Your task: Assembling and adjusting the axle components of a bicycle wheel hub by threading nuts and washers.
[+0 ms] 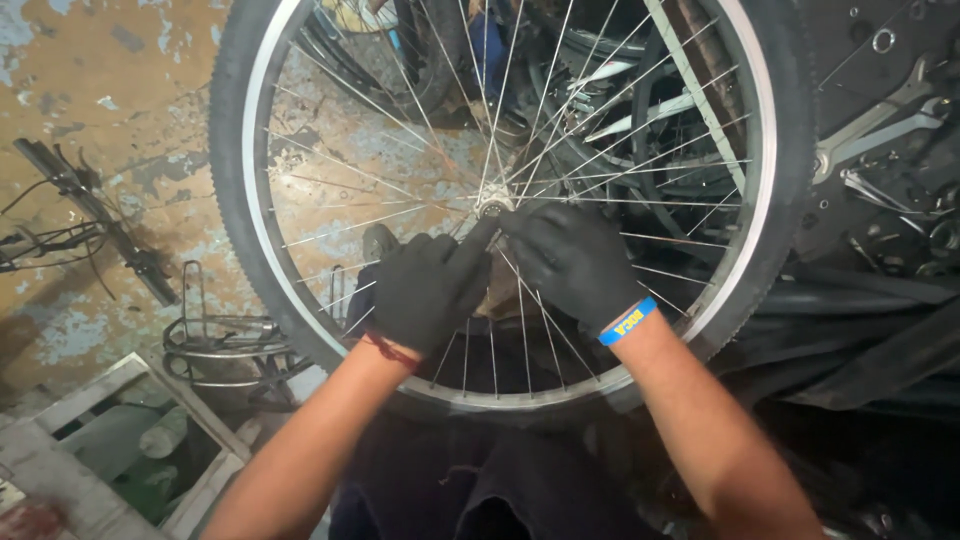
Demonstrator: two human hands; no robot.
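Hub [493, 203] | just above both hands, touching left hand [432, 288] fingertip

A bicycle wheel [510, 200] stands upright and fills most of the view. Its black knobby tyre [228, 170] wraps a silver metal rim [262, 230], cut off at twelve o'clock by the top edge. Thin steel spokes [350, 225] fan out evenly from the small silver hub [493, 203] at the centre. The hub's axle end seems bare, though gloved fingers at six o'clock partly hide it.
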